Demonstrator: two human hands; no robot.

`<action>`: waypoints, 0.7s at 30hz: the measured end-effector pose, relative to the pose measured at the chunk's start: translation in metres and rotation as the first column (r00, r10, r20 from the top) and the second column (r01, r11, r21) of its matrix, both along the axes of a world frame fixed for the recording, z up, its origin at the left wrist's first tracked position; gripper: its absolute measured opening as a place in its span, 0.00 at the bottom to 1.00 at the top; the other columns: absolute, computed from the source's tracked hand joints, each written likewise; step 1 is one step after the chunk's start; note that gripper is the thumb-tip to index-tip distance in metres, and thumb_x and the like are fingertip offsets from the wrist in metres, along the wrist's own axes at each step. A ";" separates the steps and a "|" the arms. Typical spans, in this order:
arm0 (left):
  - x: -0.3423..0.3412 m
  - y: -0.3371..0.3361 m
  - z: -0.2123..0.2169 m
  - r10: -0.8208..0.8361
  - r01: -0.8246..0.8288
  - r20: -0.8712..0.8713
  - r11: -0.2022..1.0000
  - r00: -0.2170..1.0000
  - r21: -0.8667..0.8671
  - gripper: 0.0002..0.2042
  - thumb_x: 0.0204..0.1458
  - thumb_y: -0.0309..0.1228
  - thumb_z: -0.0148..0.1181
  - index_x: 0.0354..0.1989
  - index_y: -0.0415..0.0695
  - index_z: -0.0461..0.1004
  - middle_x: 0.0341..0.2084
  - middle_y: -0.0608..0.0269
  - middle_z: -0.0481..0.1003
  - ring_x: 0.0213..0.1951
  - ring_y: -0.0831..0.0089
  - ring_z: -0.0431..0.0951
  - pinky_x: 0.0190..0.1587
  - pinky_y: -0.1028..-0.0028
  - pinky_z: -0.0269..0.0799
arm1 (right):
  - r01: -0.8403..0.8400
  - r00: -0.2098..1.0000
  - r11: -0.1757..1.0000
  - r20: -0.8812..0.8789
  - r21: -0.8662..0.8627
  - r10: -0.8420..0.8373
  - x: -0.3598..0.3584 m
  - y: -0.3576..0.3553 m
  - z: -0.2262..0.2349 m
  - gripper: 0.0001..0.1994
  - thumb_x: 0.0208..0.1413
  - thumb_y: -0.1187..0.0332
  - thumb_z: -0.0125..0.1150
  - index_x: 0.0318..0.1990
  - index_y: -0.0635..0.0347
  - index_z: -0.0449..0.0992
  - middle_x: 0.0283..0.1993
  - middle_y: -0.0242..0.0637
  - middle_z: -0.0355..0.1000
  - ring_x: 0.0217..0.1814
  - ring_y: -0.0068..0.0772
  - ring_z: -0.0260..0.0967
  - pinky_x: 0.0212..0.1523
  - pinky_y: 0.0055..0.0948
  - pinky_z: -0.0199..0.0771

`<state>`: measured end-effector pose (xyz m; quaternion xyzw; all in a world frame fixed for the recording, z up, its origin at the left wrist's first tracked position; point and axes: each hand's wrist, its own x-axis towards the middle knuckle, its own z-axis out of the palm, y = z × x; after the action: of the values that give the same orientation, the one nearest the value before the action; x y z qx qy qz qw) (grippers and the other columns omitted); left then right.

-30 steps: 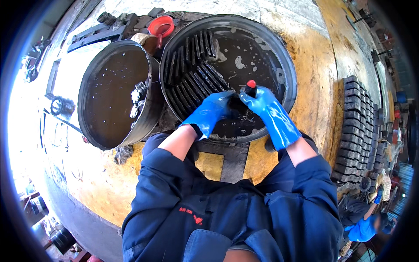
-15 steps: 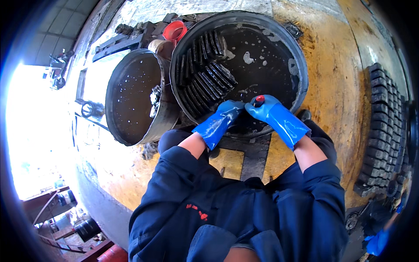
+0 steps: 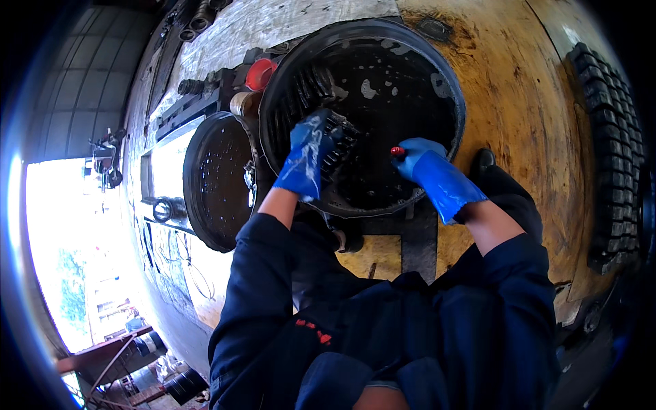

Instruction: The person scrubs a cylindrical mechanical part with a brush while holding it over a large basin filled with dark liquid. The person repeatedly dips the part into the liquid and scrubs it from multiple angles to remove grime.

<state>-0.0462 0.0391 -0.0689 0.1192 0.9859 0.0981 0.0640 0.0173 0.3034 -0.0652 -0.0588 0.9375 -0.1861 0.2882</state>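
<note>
Dark oily basin (image 3: 437,89), left hand (image 3: 306,156) on ribbed part (image 3: 339,140), long axis diagonal

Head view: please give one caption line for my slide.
Left hand lifts a ribbed part over the tub; right hand holds a red-tipped tool.

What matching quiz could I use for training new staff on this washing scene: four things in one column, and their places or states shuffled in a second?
Things:
1. left hand
2. right hand
3. smaller dark tub
4. row of black metal blocks

Places or states:
A. laid out along the floor at far right
B. holds a small red-tipped object over the big tub
C. stands to the left of the big round tub
D. wet, grips a ribbed dark part

Pairs: 1-D, 2-B, 3-C, 4-A
</note>
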 end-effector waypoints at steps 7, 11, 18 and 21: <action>-0.075 -0.034 -0.046 -0.420 0.429 0.087 0.878 0.903 -0.215 0.28 0.50 0.45 0.65 0.61 0.52 0.72 0.58 0.56 0.73 0.61 0.56 0.72 0.60 0.61 0.71 | 0.003 0.999 0.999 -0.033 -0.049 -0.004 0.004 -0.004 -0.002 0.15 0.58 0.53 0.57 0.39 0.50 0.83 0.42 0.41 0.80 0.47 0.47 0.77 0.48 0.40 0.77; -0.093 -0.049 -0.066 -0.636 0.633 0.022 0.763 0.771 -0.131 0.21 0.51 0.47 0.65 0.53 0.54 0.77 0.51 0.61 0.78 0.53 0.58 0.77 0.53 0.62 0.76 | 0.014 1.000 0.998 -0.022 -0.068 -0.016 0.004 -0.003 0.004 0.15 0.58 0.53 0.57 0.37 0.51 0.83 0.40 0.40 0.81 0.45 0.46 0.79 0.47 0.40 0.78; -0.107 -0.016 -0.061 -0.555 0.574 0.147 0.781 0.819 -0.246 0.17 0.52 0.47 0.64 0.49 0.58 0.78 0.47 0.65 0.80 0.50 0.58 0.79 0.47 0.61 0.78 | -0.081 0.988 0.996 0.134 0.025 0.077 -0.010 -0.016 0.003 0.16 0.58 0.52 0.58 0.46 0.48 0.83 0.45 0.36 0.81 0.49 0.44 0.79 0.48 0.51 0.77; -0.116 -0.019 -0.067 -0.564 0.592 0.184 0.751 0.805 -0.291 0.17 0.51 0.46 0.63 0.50 0.58 0.77 0.49 0.64 0.79 0.51 0.58 0.79 0.48 0.61 0.77 | -0.081 0.993 0.997 0.082 0.013 0.080 -0.009 -0.020 0.003 0.16 0.58 0.52 0.58 0.43 0.49 0.83 0.43 0.37 0.81 0.46 0.43 0.80 0.46 0.47 0.78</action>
<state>-0.1619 0.0199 -0.1356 0.4012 0.8987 -0.0903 0.1523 0.0086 0.2831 -0.0622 -0.0865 0.9234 -0.1688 0.3338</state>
